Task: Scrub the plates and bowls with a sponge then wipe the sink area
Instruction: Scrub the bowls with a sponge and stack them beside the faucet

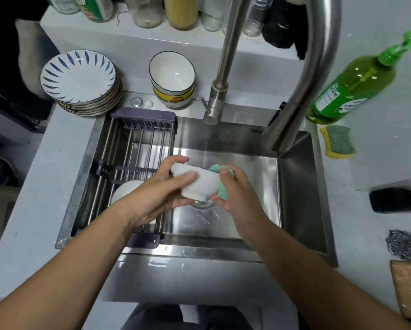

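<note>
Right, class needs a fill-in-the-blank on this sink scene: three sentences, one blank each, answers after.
1. The left hand holds a white ____ over the sink.
2. The right hand presses a ____ sponge against it.
3. The stack of plates stands ____ the drying rack.

Answers: bowl; green; behind

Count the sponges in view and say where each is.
2: a green sponge in the right hand, pressed against the white bowl; a yellow-green sponge on the counter right of the sink.

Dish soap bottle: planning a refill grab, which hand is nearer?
Right. The right hand is below-left of the dish soap bottle; the left hand is farther left.
</note>
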